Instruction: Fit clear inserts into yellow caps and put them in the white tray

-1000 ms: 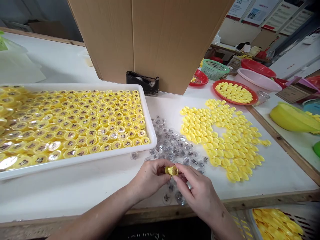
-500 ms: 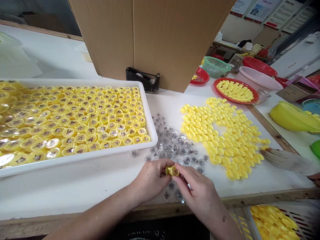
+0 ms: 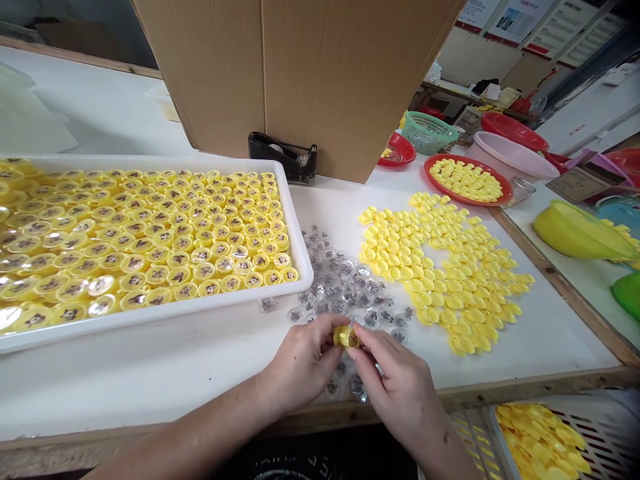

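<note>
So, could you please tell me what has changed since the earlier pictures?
A co-worker's gloved hand, at the right edge of the scattered yellow plastic pieces half a second ago, has left the view. The small yellow cylindrical piece has turned slightly, its printed end less face-on. Nothing was let go: the bare left hand and bare right hand still pinch it; the white plastic tray stays put.

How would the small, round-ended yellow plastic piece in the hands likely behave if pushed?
The yellow plastic piece is probably light, being small beside the left hand and right hand pinching it. Its round end suggests it might roll if laid sideways. Its shiny surface could be somewhat slippery.
</note>
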Available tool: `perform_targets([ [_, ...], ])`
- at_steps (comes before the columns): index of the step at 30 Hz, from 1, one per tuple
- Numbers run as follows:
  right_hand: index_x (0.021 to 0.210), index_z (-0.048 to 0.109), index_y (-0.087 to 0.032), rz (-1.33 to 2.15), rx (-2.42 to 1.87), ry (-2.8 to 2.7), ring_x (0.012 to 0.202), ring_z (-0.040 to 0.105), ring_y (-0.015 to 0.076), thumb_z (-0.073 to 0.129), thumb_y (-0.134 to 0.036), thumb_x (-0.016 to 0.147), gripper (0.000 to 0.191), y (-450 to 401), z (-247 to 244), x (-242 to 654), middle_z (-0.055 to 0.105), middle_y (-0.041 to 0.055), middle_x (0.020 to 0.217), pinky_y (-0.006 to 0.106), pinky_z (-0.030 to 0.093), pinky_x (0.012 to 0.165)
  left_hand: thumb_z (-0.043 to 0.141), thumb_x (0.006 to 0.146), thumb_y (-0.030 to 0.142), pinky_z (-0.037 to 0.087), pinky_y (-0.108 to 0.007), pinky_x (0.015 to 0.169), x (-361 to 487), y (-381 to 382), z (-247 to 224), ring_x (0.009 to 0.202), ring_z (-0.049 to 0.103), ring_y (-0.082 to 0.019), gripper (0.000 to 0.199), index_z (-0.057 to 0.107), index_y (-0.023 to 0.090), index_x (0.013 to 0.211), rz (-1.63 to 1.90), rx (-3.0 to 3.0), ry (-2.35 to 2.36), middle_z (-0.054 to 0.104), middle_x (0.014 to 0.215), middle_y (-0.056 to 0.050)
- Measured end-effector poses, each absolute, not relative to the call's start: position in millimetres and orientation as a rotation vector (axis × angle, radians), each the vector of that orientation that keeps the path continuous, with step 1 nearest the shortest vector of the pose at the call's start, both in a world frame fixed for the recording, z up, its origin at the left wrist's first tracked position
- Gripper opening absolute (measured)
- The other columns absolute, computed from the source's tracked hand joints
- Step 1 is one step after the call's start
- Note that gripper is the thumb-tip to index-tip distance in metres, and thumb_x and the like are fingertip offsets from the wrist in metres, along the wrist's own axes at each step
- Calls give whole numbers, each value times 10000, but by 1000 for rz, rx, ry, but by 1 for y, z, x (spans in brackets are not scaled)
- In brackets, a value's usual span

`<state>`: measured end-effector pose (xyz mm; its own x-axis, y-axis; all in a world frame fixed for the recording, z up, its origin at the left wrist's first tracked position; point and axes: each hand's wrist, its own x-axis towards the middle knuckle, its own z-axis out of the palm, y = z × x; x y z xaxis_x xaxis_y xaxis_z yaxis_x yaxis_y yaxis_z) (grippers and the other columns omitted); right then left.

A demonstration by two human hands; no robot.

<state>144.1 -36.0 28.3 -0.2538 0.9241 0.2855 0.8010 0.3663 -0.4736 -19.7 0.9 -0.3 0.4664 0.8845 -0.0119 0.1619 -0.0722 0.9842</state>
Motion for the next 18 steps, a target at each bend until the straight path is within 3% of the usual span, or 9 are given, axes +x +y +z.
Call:
perform_targets([
  [9,1083,581,-196,310,-1452,-1962,815,639,163,521,-117,879,227,-37,26,138,663,37,919,264,507,725,614,794,213,518,-352,835,-23,6,7,908,639,-191,402,488,147,1169,798,1277,749,669,1009,-83],
  [13,972,599,-243,529,-1503,-1756,708,626,134,606,-193,857,126,-41,21,134,661,-20,819,231,500,649,656,778,273,510,-336,790,-21,9,3,877,632,-188,362,511,142,1082,804,1105,699,665,954,-80],
  [18,1071,567,-276,889,-1482,-1532,729,600,139,662,-262,837,254,-38,19,142,627,-16,857,247,504,665,648,798,301,495,-324,763,-22,10,2,859,604,-181,267,586,152,1011,845,1229,744,623,923,-68],
])
